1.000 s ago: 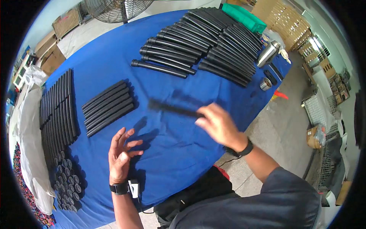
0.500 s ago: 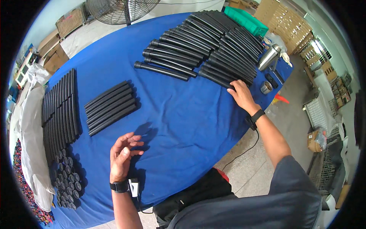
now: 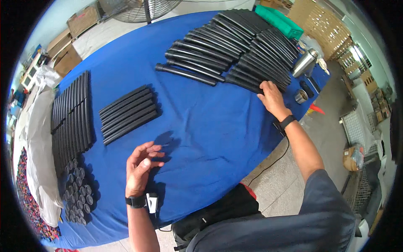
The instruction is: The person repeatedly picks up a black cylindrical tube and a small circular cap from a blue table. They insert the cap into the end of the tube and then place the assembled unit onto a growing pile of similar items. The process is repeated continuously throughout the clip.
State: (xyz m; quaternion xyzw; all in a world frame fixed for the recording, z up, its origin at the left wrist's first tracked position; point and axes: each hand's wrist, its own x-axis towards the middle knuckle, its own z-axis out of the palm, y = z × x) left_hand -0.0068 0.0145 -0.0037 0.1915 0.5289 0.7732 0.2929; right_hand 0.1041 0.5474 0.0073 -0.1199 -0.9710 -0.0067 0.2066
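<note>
At the far left of the blue surface (image 3: 201, 130) a long bank of black ribbed tubes (image 3: 71, 113) lies side by side, with a cluster of short black caps (image 3: 77, 189) standing just below it near the edge. Right of the bank, a small sorted group of black tubes (image 3: 128, 113) lies in a neat, parallel set of about half a dozen. Judging by this layout, only a small share of the stock has been brought over so far, and the large pile to the right is mostly untouched.

The left hand (image 3: 140, 168) hovers low over bare cloth, near the small group but apart from it, fingers loosely curled and spread, palm half open, holding nothing.

Farther right and toward the back, the big pile of black tubes (image 3: 235, 46) spreads in overlapping rows. The right hand (image 3: 273, 98) reaches out to its near edge, fingers extended and flat, fingertips touching the end of the closest tube; it is not closed around anything. Just beyond stand a steel flask (image 3: 305, 63) and a small metal cup (image 3: 301, 96).
</note>
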